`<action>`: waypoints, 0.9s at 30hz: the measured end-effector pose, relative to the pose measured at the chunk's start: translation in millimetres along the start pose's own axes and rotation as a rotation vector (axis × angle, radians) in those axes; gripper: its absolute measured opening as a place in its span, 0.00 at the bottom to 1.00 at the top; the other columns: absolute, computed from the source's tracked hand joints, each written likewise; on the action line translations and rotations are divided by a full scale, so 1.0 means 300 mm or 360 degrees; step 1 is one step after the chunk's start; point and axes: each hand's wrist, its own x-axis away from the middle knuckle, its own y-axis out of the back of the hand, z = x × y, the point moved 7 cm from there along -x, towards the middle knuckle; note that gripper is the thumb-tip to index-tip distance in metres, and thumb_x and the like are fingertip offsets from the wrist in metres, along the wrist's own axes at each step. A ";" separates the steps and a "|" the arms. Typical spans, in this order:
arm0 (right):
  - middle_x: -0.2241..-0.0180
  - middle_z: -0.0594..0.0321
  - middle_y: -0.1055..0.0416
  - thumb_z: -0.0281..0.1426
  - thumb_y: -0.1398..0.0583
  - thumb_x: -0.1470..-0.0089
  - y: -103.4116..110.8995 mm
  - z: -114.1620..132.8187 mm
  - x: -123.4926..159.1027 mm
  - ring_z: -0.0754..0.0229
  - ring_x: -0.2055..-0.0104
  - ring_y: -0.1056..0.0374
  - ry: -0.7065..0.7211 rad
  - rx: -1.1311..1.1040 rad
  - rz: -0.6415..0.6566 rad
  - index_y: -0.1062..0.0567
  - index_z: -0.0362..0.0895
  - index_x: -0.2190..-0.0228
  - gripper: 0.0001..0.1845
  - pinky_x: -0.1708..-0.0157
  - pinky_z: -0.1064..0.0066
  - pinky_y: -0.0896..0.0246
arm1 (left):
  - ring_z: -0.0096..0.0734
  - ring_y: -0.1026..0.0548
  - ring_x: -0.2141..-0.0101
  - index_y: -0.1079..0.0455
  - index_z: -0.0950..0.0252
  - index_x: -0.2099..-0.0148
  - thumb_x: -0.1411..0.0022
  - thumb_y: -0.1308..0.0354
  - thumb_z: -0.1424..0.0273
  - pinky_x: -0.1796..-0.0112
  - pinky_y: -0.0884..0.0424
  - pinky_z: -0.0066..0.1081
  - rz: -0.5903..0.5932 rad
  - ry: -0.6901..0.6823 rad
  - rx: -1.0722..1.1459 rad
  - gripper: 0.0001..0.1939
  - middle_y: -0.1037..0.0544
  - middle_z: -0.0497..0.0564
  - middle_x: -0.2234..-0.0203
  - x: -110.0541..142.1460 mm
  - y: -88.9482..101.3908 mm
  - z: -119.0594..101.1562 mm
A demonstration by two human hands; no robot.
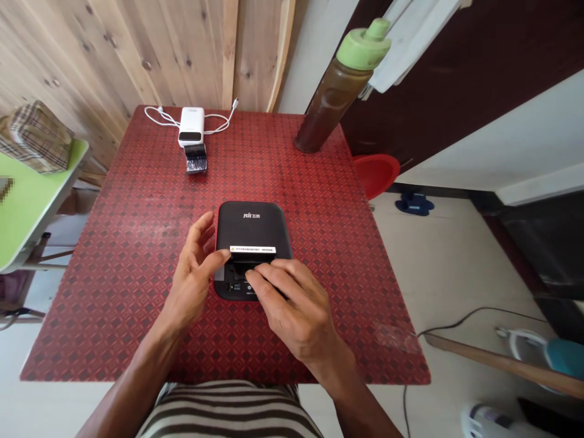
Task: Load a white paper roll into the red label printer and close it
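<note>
A flat black box-shaped device (253, 231) with rounded corners lies on the table, bearing white lettering and a white warning label (253, 250). Below the label is a dark open recess (241, 266), with small sockets and print near the front edge. My left hand (194, 267) grips the device's left side, thumb on top beside the label and fingers along the edge. Over the recess's right part, my right hand (296, 301) has its thumb and fingers pinched together. Whatever they hold is dark or hidden behind the fingers.
The device rests on a red patterned table (137, 292). Near the back lie a white power bank (191, 125) with white cables and a black folded piece (196, 159). A tall brown bottle (332, 91) with a green lid stands back right, beside a red stool (376, 173).
</note>
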 end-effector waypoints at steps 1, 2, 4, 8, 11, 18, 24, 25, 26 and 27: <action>0.60 0.57 0.13 0.18 0.37 0.29 0.000 -0.001 0.003 0.53 0.59 0.21 -0.0005 -0.0013 -0.0004 0.16 0.43 0.54 0.12 0.58 0.60 0.22 | 0.57 0.32 0.25 0.30 0.54 0.30 0.38 0.29 0.64 0.28 0.34 0.55 0.0011 0.0033 0.0025 0.35 0.28 0.57 0.26 0.004 -0.001 0.009; 0.60 0.57 0.13 0.18 0.36 0.29 -0.001 -0.003 0.005 0.53 0.58 0.21 -0.0011 -0.0023 -0.0006 0.16 0.43 0.53 0.12 0.59 0.60 0.22 | 0.57 0.33 0.25 0.30 0.54 0.30 0.38 0.28 0.64 0.27 0.36 0.55 0.0025 0.0061 0.0052 0.36 0.29 0.57 0.25 0.006 -0.003 0.016; 0.60 0.57 0.13 0.18 0.37 0.29 -0.003 -0.005 0.007 0.54 0.58 0.21 -0.0020 -0.0034 -0.0002 0.16 0.44 0.52 0.13 0.59 0.60 0.22 | 0.57 0.34 0.24 0.29 0.54 0.31 0.39 0.28 0.65 0.25 0.37 0.55 0.0046 0.0090 0.0099 0.35 0.29 0.56 0.25 0.006 -0.006 0.023; 0.59 0.57 0.12 0.18 0.36 0.30 0.000 -0.009 -0.001 0.52 0.57 0.20 -0.0040 -0.0065 0.0023 0.18 0.44 0.49 0.13 0.57 0.59 0.22 | 0.55 0.34 0.23 0.28 0.53 0.32 0.38 0.29 0.65 0.25 0.36 0.53 0.0084 0.0094 0.0132 0.33 0.27 0.54 0.26 0.003 -0.012 0.029; 0.53 0.55 0.12 0.23 0.35 0.28 0.014 -0.033 -0.003 0.49 0.50 0.18 -0.0162 -0.0090 0.0021 0.21 0.46 0.41 0.17 0.49 0.55 0.23 | 0.56 0.33 0.24 0.27 0.53 0.32 0.38 0.29 0.64 0.26 0.33 0.53 0.0094 0.0115 0.0134 0.33 0.25 0.54 0.27 0.003 -0.012 0.038; 0.53 0.55 0.12 0.29 0.36 0.26 0.013 -0.073 0.026 0.44 0.43 0.18 -0.0340 -0.0062 0.0089 0.26 0.46 0.35 0.21 0.43 0.52 0.31 | 0.57 0.28 0.27 0.27 0.54 0.30 0.39 0.28 0.65 0.30 0.29 0.53 0.0077 0.0190 0.0202 0.35 0.24 0.54 0.28 0.007 -0.010 0.054; 0.52 0.55 0.12 0.30 0.36 0.26 0.007 -0.077 0.027 0.45 0.43 0.19 -0.0339 -0.0090 0.0103 0.26 0.46 0.36 0.20 0.43 0.50 0.30 | 0.57 0.29 0.27 0.27 0.55 0.30 0.38 0.29 0.67 0.29 0.30 0.52 0.0064 0.0183 0.0190 0.34 0.24 0.55 0.28 0.008 -0.008 0.065; 0.50 0.54 0.12 0.30 0.36 0.26 0.013 -0.079 0.030 0.45 0.42 0.19 -0.0342 -0.0115 0.0088 0.26 0.46 0.36 0.20 0.42 0.50 0.29 | 0.57 0.29 0.27 0.27 0.55 0.30 0.37 0.28 0.65 0.29 0.31 0.52 0.0055 0.0175 0.0169 0.34 0.24 0.55 0.28 0.013 -0.004 0.068; 0.48 0.53 0.13 0.29 0.36 0.26 0.020 -0.081 0.036 0.45 0.41 0.20 -0.0347 -0.0141 0.0066 0.26 0.46 0.36 0.21 0.41 0.50 0.27 | 0.57 0.29 0.27 0.28 0.54 0.30 0.36 0.28 0.64 0.29 0.31 0.52 0.0057 0.0165 0.0156 0.34 0.24 0.55 0.28 0.019 0.002 0.071; 0.46 0.51 0.14 0.29 0.35 0.27 0.030 -0.082 0.046 0.44 0.40 0.21 -0.0355 -0.0163 0.0036 0.26 0.46 0.35 0.22 0.41 0.49 0.26 | 0.57 0.30 0.26 0.27 0.54 0.29 0.35 0.27 0.62 0.29 0.31 0.51 0.0070 0.0153 0.0150 0.34 0.24 0.54 0.27 0.028 0.007 0.074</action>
